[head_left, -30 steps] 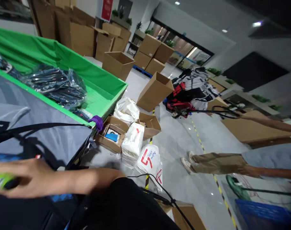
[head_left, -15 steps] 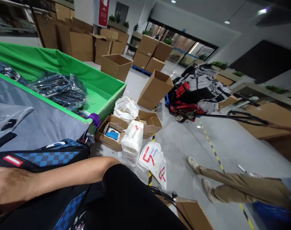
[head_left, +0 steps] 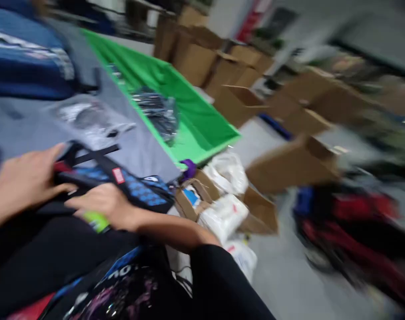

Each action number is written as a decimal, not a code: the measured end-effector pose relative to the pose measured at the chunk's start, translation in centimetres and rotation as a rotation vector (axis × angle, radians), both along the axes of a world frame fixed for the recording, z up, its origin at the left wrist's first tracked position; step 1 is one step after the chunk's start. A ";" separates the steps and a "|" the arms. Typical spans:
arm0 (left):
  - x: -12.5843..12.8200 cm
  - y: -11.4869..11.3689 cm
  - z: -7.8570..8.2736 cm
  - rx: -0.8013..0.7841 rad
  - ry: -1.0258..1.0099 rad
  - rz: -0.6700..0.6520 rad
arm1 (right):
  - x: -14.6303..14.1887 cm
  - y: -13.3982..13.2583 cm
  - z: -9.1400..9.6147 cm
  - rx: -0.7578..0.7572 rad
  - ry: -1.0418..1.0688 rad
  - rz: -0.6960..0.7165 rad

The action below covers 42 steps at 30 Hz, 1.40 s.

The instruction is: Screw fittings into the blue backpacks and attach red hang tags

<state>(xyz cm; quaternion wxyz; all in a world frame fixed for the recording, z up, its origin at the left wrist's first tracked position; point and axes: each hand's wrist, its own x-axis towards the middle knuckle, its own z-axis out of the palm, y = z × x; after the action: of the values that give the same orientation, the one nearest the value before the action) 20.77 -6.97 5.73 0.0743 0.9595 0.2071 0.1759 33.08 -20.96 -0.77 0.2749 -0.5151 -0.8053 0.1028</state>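
A black backpack with blue checks and a red label point(head_left: 136, 186) lies in front of me at the table's near edge. My left hand point(head_left: 27, 180) is closed around its upper edge, thumb towards the middle. Close beside it, my right hand point(head_left: 104, 204) is curled against the bag, fingertips near the left thumb. Under its palm shows a small lime-green object point(head_left: 96, 221), too blurred to name. Lower down, a dark printed piece with blue trim and shiny pink marks point(head_left: 122, 289) is near my body. A crumpled clear plastic bag point(head_left: 92, 118) lies on the grey table point(head_left: 152, 153).
Another blue bag point(head_left: 29, 58) is at the table's far left. Beyond the table stands a green-lined bin point(head_left: 202, 120) with plastic-wrapped dark items point(head_left: 157, 111). Cardboard boxes point(head_left: 289, 164), white plastic bags point(head_left: 224, 215) and a blurred red loaded cart point(head_left: 349, 235) stand to the right.
My view has swung left, so the bin and boxes appear further right. Both hands now show at the backpack; before, only one was visible. The person in tan trousers is out of view.
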 end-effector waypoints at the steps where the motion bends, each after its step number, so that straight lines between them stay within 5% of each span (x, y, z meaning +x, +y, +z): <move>1: -2.0 -0.2 -0.2 -0.003 0.064 0.105 | 0.5 -0.2 -0.2 0.073 0.081 0.009; 5: -3.6 -0.5 -1.3 0.025 0.386 0.283 | 2.4 1.4 -1.7 0.203 0.329 0.016; 11: -2.6 0.2 -2.4 0.035 0.456 0.354 | 2.9 2.0 -0.8 -0.019 0.393 -0.139; 14: -2.9 -0.1 -2.4 0.040 0.426 0.321 | 3.1 2.9 0.6 -0.108 0.311 -0.123; 20: -2.6 1.0 -2.6 -0.006 0.455 0.320 | 3.6 6.2 3.7 -0.327 0.076 0.135; 24: -2.9 1.6 -2.4 -0.019 0.468 0.272 | 3.5 6.9 4.9 -0.334 -0.081 0.222; 42: -3.4 2.3 -3.0 -0.082 0.424 0.247 | 2.7 7.3 5.0 -0.324 -0.172 0.289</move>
<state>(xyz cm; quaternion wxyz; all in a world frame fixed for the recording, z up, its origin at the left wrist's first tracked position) 17.35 -4.70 2.75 0.0459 0.9386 0.3406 -0.0303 35.79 -13.67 4.19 0.1015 -0.4388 -0.8641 0.2248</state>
